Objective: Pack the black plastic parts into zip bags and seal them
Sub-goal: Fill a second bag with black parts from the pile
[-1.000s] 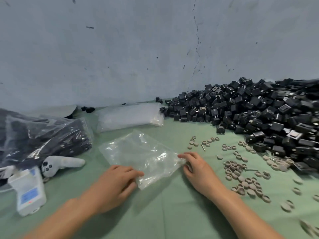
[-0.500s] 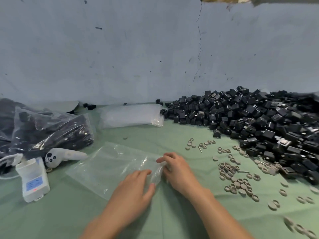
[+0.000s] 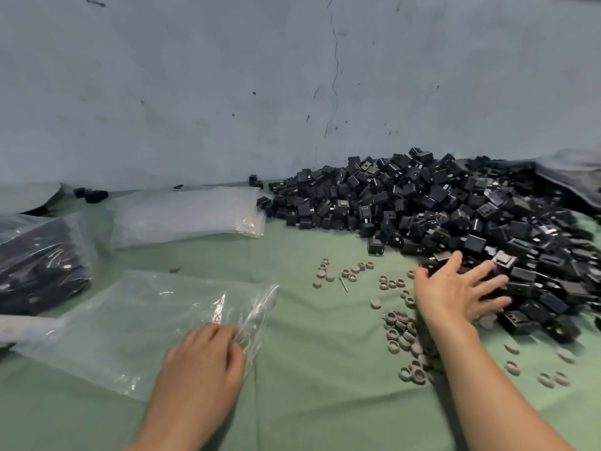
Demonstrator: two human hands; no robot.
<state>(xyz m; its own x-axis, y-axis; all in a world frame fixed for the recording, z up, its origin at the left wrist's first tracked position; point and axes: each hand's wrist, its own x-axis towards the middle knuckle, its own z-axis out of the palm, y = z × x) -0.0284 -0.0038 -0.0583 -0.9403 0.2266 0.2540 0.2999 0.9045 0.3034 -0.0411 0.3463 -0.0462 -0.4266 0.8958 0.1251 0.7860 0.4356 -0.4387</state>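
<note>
Nearest to us, both bare forearms reach out over the green-covered table (image 3: 299, 408). Our left hand (image 3: 201, 362) lies on the near right corner of a clear zip bag (image 3: 136, 323), its fingers curled over the crumpled edge there and gripping it. The bag lies flat and empty on the table, stretching away to the left.

Our right hand (image 3: 455, 292) is further out and well apart from the bag. It is palm down with the fingers spread and straight, and the fingertips touch the near edge of the heap of black plastic parts (image 3: 455, 216). It holds nothing that we can see. Under and around that wrist lie many grey rings (image 3: 401, 335), scattered loose on the table between the bag and the heap. A thin pin (image 3: 344, 284) lies among the farther ones.

The heap itself fills the right side of the table and rises toward the wall, small boxy pieces piled without order. At the left, beyond the empty bag, we see a filled bag (image 3: 39, 262) packed with dark parts. Behind the empty bag, just beside the heap's left end, lies a stack of clear bags (image 3: 188, 213).

A few stray black pieces (image 3: 92, 194) sit close to the foot of the blue-grey wall (image 3: 195, 92), which has a thin crack running down it.
</note>
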